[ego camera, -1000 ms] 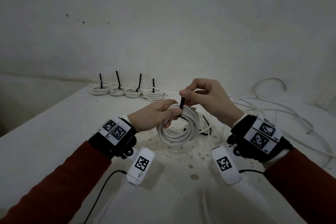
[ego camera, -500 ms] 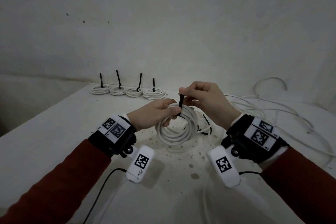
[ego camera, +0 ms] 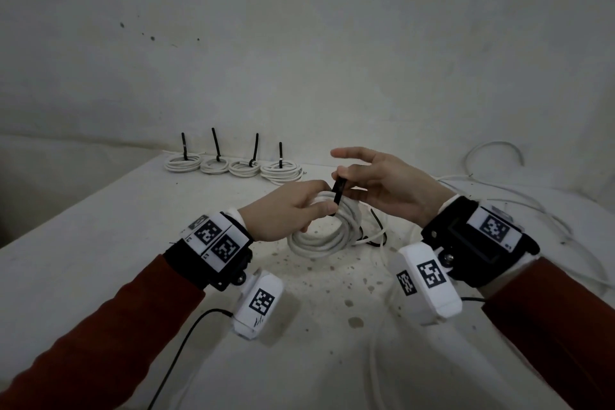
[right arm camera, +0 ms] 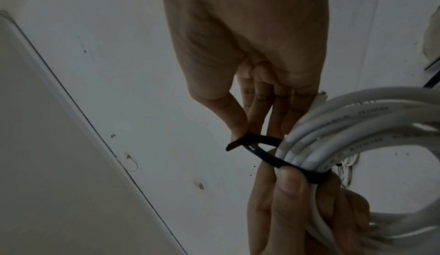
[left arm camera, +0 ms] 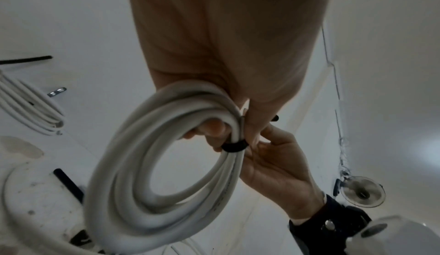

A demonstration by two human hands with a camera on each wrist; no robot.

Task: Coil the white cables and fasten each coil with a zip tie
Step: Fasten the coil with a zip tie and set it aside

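Note:
My left hand (ego camera: pixel 321 203) grips a coil of white cable (ego camera: pixel 326 240) at its top and holds it just above the table, thumb pressed on the bundle (right arm camera: pixel 290 183). A black zip tie (ego camera: pixel 339 191) is looped round the strands there. In the right wrist view the zip tie (right arm camera: pixel 262 151) forms a loose loop. My right hand (ego camera: pixel 337 176) pinches the tie's end between thumb and a finger (right arm camera: pixel 240 136), with another finger stretched out above. In the left wrist view the tie's band (left arm camera: pixel 234 147) crosses the coil (left arm camera: pixel 152 183).
Several tied coils (ego camera: pixel 233 165) lie in a row at the back of the white table (ego camera: pixel 100 243), their black tie tails standing up. Loose white cables (ego camera: pixel 499 196) sprawl at the right. Spare black zip ties (ego camera: pixel 379 226) lie behind the coil. A wall stands close behind.
My right hand has turned and stretched one finger out, and the tie's tail has tipped from upright to slanted. My left hand keeps its grip on the coil.

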